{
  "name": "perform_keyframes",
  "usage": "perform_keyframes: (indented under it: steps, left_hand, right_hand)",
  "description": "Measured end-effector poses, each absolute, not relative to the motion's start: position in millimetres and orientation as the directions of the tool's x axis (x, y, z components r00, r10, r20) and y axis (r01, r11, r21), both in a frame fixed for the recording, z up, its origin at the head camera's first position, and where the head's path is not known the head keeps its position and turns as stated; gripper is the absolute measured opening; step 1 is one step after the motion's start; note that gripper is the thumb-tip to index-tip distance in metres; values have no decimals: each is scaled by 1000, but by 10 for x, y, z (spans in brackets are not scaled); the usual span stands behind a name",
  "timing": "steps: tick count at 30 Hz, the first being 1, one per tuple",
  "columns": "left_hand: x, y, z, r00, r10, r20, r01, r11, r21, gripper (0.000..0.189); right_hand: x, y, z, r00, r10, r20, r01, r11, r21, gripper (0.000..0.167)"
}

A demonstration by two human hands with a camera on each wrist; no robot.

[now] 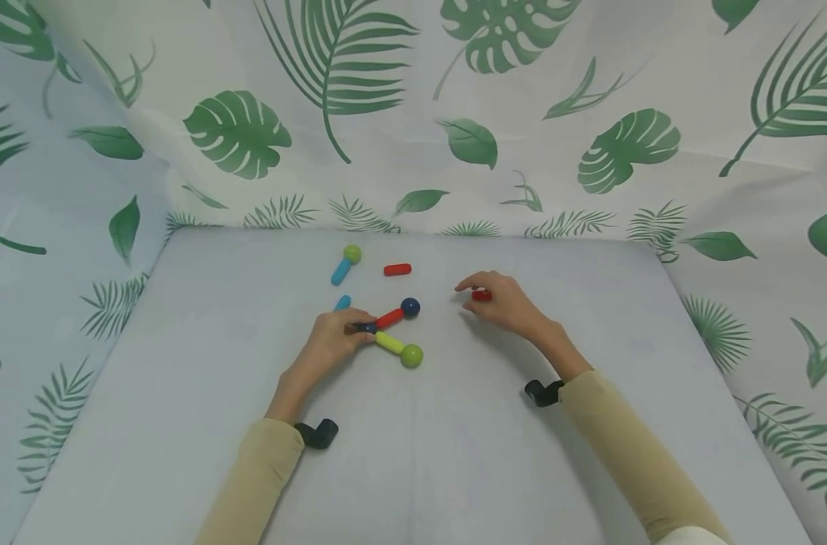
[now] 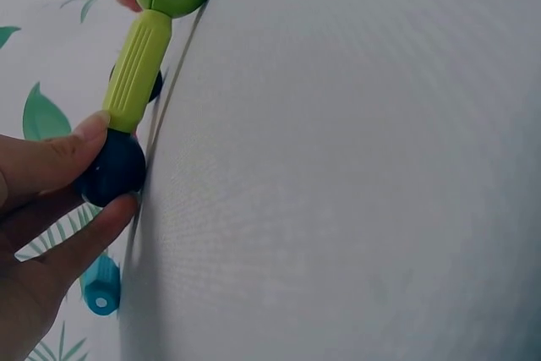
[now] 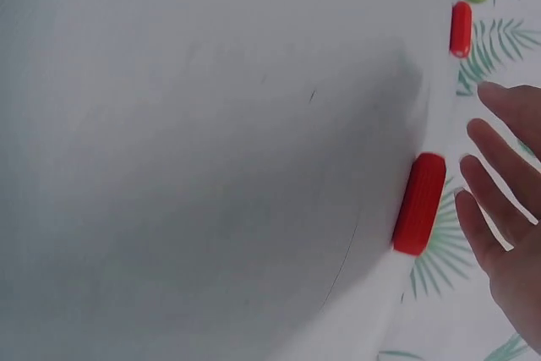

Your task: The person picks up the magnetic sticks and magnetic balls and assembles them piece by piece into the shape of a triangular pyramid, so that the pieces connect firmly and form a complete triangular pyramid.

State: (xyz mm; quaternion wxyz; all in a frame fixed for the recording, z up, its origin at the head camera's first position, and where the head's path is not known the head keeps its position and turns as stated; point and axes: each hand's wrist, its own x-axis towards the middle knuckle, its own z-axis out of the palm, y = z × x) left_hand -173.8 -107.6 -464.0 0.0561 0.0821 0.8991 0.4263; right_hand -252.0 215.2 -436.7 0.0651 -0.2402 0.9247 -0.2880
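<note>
My left hand (image 1: 336, 337) pinches a dark blue ball (image 2: 114, 168) between thumb and fingers. From this ball a red rod (image 1: 390, 318) runs to another dark blue ball (image 1: 410, 306), and a yellow-green rod (image 2: 138, 71) runs to a green ball (image 1: 411, 356), making a V. Over a short red rod (image 3: 420, 205) on the table, my right hand (image 1: 508, 305) hovers with its fingers spread and apart from the rod in the right wrist view. Part of a blue rod (image 2: 102, 285) shows just beyond the left hand.
Farther back on the white table (image 1: 413, 469) lie a blue rod (image 1: 341, 272) joined to a green ball (image 1: 352, 253), and a loose red rod (image 1: 397, 269). A leaf-print cloth (image 1: 413, 151) hangs behind the table. Black wrist cameras (image 1: 318, 434) sit on both wrists.
</note>
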Motion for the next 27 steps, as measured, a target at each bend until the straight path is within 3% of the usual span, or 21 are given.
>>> perform_keyframes:
  steps: [13, 27]
  left_hand:
    - [-1729, -1060, -4627, -984, 174, -48, 72, 623, 779, 33]
    - [-1741, -1015, -4620, -988, 149, -47, 59, 632, 773, 32]
  right_hand:
    - [-2619, 2416, -4475, -900, -436, 23, -385, 766, -515, 30]
    - [-2538, 2380, -4551, -898, -439, 26, -394, 775, -494, 28]
